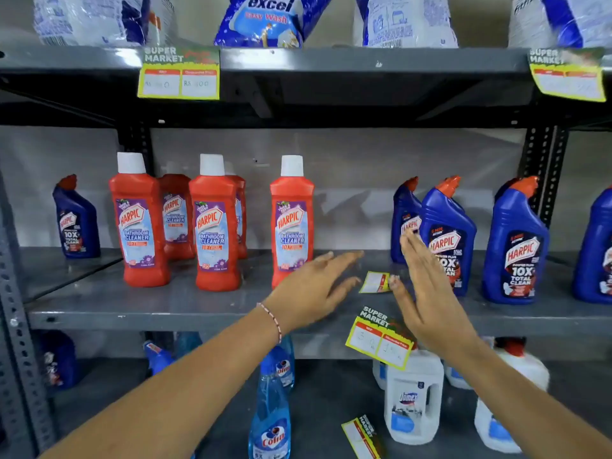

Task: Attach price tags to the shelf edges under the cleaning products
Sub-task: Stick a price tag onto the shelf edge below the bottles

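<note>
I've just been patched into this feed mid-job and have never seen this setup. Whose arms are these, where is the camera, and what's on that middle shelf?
One camera, worn on a person's head, looks forward and down. The left hand and right hand are bare, open and hold nothing. Between them a loose price tag lies on the middle shelf, among red Harpic bottles and blue Harpic bottles. An attached tag hangs crooked from that shelf's front edge.
</note>
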Available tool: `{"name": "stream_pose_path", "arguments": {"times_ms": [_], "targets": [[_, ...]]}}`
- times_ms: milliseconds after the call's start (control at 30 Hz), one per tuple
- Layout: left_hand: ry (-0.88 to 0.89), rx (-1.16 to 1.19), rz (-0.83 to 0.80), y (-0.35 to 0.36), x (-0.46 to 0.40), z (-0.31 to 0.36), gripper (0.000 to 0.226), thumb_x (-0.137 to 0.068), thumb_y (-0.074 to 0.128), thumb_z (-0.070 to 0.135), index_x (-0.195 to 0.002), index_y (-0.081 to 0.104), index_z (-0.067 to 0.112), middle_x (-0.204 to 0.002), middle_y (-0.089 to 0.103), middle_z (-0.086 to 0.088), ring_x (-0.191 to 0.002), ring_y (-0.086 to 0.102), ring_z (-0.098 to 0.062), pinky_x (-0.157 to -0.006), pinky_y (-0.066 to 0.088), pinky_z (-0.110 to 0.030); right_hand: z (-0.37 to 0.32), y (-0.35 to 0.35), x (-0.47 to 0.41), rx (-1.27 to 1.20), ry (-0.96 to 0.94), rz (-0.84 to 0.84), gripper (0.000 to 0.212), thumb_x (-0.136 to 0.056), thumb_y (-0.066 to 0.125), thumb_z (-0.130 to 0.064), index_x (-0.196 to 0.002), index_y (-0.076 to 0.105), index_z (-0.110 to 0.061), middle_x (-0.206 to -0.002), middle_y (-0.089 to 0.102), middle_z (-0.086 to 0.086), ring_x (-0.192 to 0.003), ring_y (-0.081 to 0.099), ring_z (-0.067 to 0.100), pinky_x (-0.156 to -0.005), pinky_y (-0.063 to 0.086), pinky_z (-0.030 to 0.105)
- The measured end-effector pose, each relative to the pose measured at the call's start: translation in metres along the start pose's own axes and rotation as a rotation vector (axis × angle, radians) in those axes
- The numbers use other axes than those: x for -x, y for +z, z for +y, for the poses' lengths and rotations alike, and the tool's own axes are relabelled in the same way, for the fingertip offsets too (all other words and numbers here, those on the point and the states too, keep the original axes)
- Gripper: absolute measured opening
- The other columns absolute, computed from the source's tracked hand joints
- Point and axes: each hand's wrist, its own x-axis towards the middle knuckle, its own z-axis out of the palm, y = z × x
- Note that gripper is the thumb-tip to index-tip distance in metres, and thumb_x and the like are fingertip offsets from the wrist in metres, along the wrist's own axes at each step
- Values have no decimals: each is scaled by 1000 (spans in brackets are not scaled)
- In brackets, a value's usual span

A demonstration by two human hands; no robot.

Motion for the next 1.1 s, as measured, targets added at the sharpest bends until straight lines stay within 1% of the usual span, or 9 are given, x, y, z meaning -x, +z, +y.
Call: {"name": "stream_pose_path", "arguments": {"times_ms": [100,200,300,400,533,633,733,900,1100], "targets": [[-153,338,-116,29,9,13,37,-89,66,28,-124,61,19,-119,71,0,-112,62,-9,-104,44,-24,16,2,43,15,58,-117,69,-94,37,-55,-152,8,-31,-156,-1,-26,-143,-8,-9,-115,-5,13],[-239,454,-12,45,14,14,22,-78,77,15,-99,76,16,-97,78,-3,-87,70,-4,-85,55,-20,32,15,66,85,30,-148,59,-92,35,-60,-143,37,-31,-152,36,-14,-140,6,-12,-118,7,25],[-253,514,71,47,15,16,15,-76,78,8,-91,77,13,-91,78,-4,-86,71,-5,-96,45,-11,32,22,60,14,40,-35,39,-89,49,-47,-123,62,-33,-131,61,-12,-132,33,-12,-116,15,30],[-242,544,128,50,25,26,15,-76,75,-2,-86,77,9,-87,78,-8,-91,70,-4,-106,36,-11,27,26,61,-68,50,30,20,-83,65,-33,-102,73,-34,-123,64,-19,-127,44,-9,-113,19,36],[-335,591,234,41,60,30,21,-77,72,-5,-81,78,15,-82,78,4,-87,66,12,-91,47,-9,0,30,67,-155,61,51,14,-81,65,-36,-91,75,-36,-114,66,-25,-120,51,-9,-113,19,33],[-494,690,396,25,92,18,25,-75,75,-3,-77,78,22,-78,79,7,-77,73,-7,-74,57,-18,-43,49,61,-196,95,127,17,-78,65,-40,-90,75,-34,-90,64,-33,-98,54,-14,-99,31,34],[-633,730,540,-2,121,-6,30,-72,75,-9,-72,76,21,-71,78,5,-67,72,-10,-63,57,-17,-92,83,41,-241,124,101,12,-76,69,-42,-85,73,-35,-83,65,-34,-90,56,-11,-89,31,34],[-778,602,643,-47,164,-60,25,-69,80,-3,-66,72,21,-67,76,3,-62,70,-12,-62,57,-21,-160,148,9,-220,128,38,15,-75,67,-48,-82,70,-36,-76,72,-19,-82,55,-4,-72,17,28],[-857,509,661,-72,184,-101,23,-69,82,6,-62,70,24,-64,75,1,-62,71,-16,-64,59,-31,-205,186,-9,-71,154,50,13,-74,69,-47,-75,70,-35,-73,70,-18,-81,58,9,-74,15,31]]}}
